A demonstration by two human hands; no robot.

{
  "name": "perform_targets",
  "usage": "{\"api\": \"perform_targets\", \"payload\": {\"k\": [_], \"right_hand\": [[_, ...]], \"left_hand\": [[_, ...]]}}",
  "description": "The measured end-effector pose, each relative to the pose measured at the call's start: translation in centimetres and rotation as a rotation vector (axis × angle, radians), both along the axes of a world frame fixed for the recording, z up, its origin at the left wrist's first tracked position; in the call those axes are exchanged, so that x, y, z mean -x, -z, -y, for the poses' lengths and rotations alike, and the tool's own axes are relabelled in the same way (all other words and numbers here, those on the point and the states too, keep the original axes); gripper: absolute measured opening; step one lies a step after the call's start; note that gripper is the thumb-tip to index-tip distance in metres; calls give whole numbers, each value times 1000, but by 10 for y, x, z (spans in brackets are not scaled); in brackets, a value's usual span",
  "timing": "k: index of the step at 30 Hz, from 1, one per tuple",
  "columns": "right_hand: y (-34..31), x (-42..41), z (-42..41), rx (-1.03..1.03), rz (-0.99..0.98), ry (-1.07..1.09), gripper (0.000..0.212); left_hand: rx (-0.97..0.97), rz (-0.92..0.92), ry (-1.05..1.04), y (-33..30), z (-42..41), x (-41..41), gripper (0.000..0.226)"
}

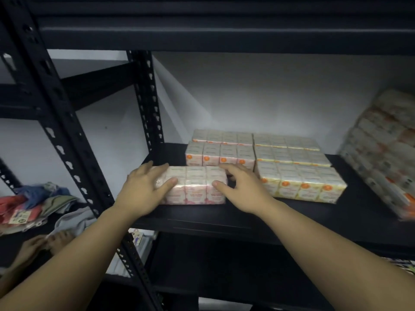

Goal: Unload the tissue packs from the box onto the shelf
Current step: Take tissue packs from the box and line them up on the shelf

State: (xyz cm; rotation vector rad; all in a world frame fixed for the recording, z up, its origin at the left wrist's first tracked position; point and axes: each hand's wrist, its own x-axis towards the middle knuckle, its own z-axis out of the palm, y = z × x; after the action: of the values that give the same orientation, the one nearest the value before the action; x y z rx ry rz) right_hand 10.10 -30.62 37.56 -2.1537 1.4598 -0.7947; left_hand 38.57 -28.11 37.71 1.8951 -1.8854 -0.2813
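Note:
A pink tissue pack (195, 185) wrapped in clear plastic lies on the black shelf (202, 216) near its front edge. My left hand (143, 189) grips the pack's left end, thumb on its front face. My right hand (242, 189) holds the right end, thumb against the front and fingers over the top. Behind it sit two more pink packs (220, 153). To their right several yellow packs (301, 180) stand in rows. The box is out of view.
A tall stack of wrapped tissue packs (381, 153) leans at the shelf's right end. A black perforated upright (67, 140) stands at left. Folded clothes (33, 203) lie on a lower shelf to the left, with another person's hands (45, 243) below them.

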Motion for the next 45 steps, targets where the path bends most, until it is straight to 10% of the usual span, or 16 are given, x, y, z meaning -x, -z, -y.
{"api": "perform_targets", "payload": {"k": [25, 36, 45], "right_hand": [[-2, -19, -18, -199, 193, 79, 17], [-11, -72, -3, -198, 198, -74, 15], [-14, -84, 20, 6, -265, -294, 52]], "left_hand": [[-15, -429, -184, 21, -8, 21, 108], [-169, -777, 138, 6, -62, 14, 59], [-148, -541, 6, -1, -66, -27, 54]]}}
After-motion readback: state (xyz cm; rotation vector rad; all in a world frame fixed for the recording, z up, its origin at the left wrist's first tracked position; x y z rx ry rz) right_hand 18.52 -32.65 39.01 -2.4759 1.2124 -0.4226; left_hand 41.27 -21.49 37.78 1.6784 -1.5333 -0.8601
